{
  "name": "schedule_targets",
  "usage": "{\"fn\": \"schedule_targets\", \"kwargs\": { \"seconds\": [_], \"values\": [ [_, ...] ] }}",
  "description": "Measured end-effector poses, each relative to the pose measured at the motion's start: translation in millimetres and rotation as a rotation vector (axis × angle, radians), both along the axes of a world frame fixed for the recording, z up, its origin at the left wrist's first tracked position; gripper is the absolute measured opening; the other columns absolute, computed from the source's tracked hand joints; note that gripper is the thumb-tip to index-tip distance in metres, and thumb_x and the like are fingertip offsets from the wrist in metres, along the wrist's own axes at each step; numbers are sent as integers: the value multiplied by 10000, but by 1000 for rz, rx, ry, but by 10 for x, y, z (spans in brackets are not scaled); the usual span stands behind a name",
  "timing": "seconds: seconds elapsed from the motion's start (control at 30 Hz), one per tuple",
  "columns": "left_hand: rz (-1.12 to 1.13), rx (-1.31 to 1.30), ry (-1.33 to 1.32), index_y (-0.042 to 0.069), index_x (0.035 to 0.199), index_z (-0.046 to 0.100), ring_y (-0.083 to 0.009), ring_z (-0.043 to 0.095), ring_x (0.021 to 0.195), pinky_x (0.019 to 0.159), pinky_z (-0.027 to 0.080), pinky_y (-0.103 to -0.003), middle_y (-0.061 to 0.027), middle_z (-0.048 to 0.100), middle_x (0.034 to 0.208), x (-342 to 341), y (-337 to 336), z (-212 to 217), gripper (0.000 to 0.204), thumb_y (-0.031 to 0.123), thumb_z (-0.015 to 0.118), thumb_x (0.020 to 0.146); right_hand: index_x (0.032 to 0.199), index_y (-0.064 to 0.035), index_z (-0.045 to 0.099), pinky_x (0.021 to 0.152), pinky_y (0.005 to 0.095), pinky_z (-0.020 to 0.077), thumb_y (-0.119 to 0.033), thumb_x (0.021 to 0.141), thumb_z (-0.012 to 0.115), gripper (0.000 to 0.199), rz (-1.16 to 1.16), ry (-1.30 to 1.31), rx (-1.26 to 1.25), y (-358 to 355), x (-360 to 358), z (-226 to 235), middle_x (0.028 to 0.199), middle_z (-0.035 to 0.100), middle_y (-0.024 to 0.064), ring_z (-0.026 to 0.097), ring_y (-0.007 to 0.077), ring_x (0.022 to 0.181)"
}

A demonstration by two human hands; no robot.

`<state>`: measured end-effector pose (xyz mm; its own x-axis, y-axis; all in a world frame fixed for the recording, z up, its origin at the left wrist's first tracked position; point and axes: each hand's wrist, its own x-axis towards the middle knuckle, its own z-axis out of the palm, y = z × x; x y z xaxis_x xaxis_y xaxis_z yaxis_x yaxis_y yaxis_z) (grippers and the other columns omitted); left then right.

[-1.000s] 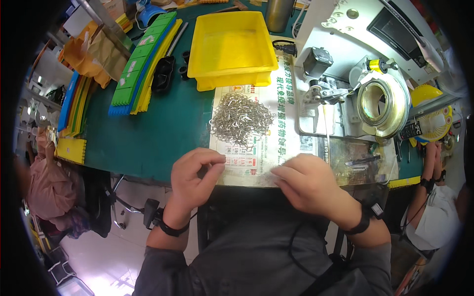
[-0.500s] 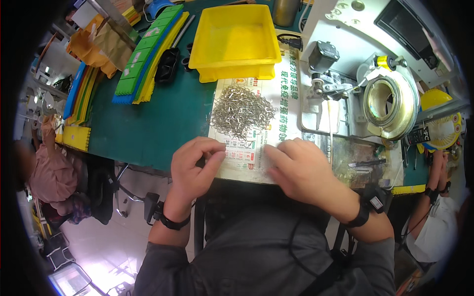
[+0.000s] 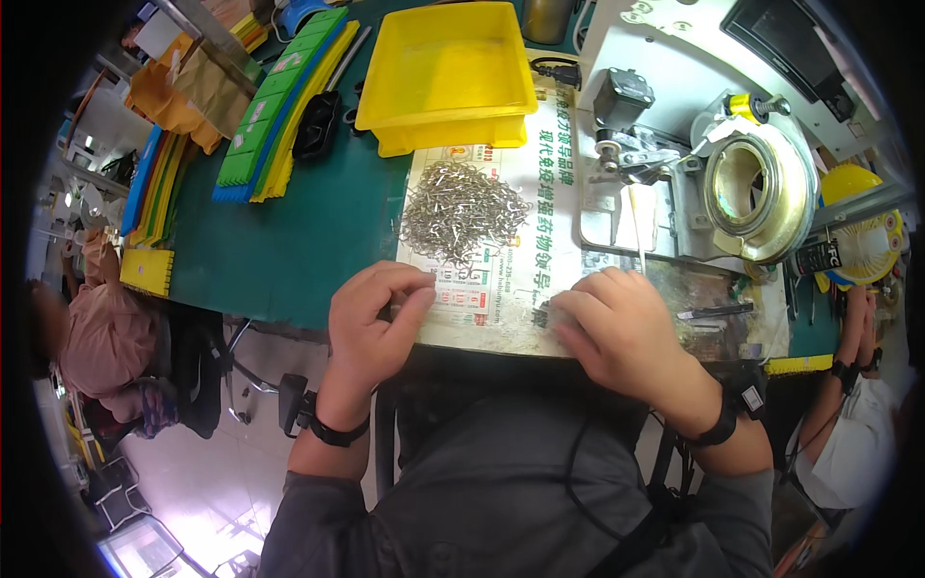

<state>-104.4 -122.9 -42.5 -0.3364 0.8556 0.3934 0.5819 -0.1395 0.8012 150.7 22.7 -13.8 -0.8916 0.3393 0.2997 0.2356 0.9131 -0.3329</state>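
A heap of small bent metal wire pieces lies on a printed paper sheet in front of me. My left hand rests at the sheet's near left edge, thumb and forefinger tips close together; anything between them is too small to make out. Over the sheet's near right side hovers my right hand, its fingers loosely bent and the thumb a little apart, with nothing visible in them. Neither hand touches the heap. Past the heap stands a yellow plastic bin, with no contents visible in it.
To the right is a machine with a metal ring-shaped bowl and a small screen. Tweezers-like tools lie near it. Green, blue and yellow strips are stacked on the left beside a black tray. Other people sit on both sides.
My right hand has moved to the right, away from the left hand. My left hand has barely shifted. The whole view has turned slightly; the heap looks the same.
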Motion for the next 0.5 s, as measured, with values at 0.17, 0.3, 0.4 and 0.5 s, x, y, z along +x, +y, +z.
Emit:
{"fn": "schedule_targets", "kwargs": {
  "seconds": [0.17,0.3,0.4,0.5],
  "values": [
    [9,-15,14,-25,940,697,-138,594,747,691,467,-255,-97,707,891,27,-1,-1,83,-38,673,861,961,-53,676,700,459,499,-159,812,748,197,-42,-38,-43,120,-279,72,855,650,112,639,323,793],
    [34,1,20,-29,936,693,-137,597,749,692,467,-256,-97,706,886,28,-20,-9,78,-32,670,861,850,-69,692,730,468,538,-212,834,674,145,-112,-460,-233,257,-590,164,825,695,156,678,364,818],
    [6,-45,-27,-28,932,693,-134,607,760,707,475,-254,-92,707,887,29,-36,29,79,-35,668,858,819,-63,696,736,472,547,-232,829,634,180,-86,-584,-224,239,-643,200,792,700,161,684,374,802],
    [-64,-73,-10,-17,946,698,-159,648,794,722,493,-273,-98,714,892,51,-53,170,111,-41,671,842,813,-58,696,719,474,545,-211,803,630,167,-75,-521,-188,214,-530,123,775,692,165,678,384,768]
  ]
}}
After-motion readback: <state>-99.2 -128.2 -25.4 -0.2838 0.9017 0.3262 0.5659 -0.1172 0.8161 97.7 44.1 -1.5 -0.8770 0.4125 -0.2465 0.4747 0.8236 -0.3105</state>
